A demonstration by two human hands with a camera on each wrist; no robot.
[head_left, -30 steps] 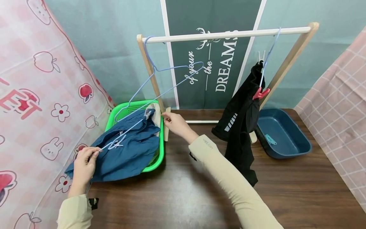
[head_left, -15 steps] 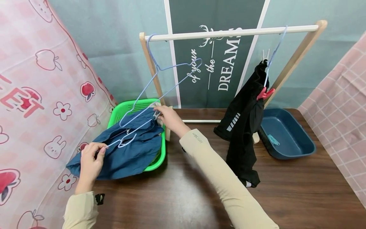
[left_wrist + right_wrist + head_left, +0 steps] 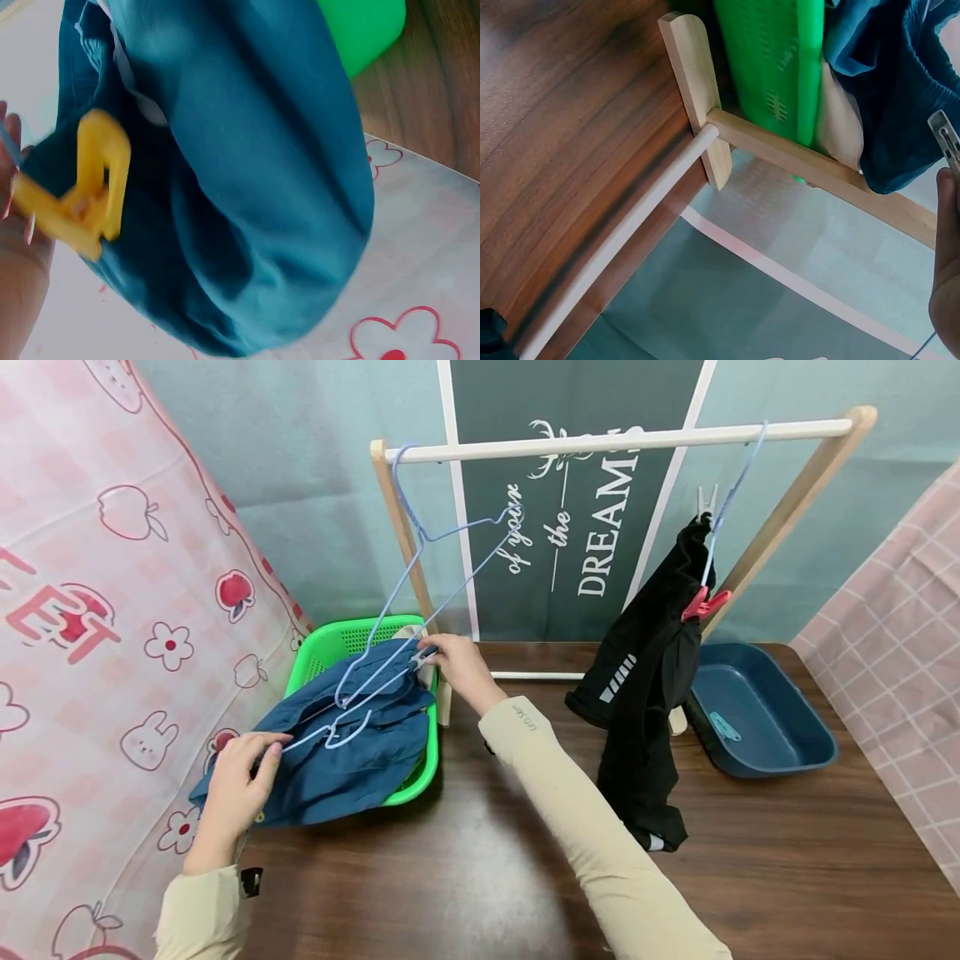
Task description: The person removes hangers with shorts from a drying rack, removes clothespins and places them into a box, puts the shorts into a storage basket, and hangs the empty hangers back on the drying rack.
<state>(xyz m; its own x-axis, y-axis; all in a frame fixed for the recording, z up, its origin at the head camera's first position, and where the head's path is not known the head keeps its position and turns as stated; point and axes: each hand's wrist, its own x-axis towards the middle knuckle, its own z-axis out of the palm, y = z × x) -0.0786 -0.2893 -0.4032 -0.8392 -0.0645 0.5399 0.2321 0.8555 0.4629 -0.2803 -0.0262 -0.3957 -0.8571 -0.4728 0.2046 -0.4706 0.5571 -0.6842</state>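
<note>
A dark blue garment with an elastic waist [image 3: 375, 756] lies over the green basket [image 3: 431, 768], with a pale hanger [image 3: 351, 742] across it. My left hand [image 3: 238, 781] pinches the hanger's left end. A yellow clothespin [image 3: 105, 176] sits on the garment beside that hand in the left wrist view. At the hanger's other end, my right hand [image 3: 465, 670] pinches a grey clothespin [image 3: 945, 139] at the garment's edge. Whether its jaws have the cloth between them is hidden. Above the garment, a bare blue hanger [image 3: 400, 585] hangs from the rack.
The rack's white rail [image 3: 600, 443] spans the back between wooden posts. On its right, black trousers [image 3: 637, 727] hang by a red clothespin [image 3: 705, 603] and a clear one [image 3: 707, 502]. A dark blue tub [image 3: 780, 710] holds a teal clothespin [image 3: 724, 727].
My right hand has moved from the basket's rim onto the grey clothespin at the hanger's end. The left hand keeps its hold, shifted slightly right with the hanger. The camera view has drifted a little.
</note>
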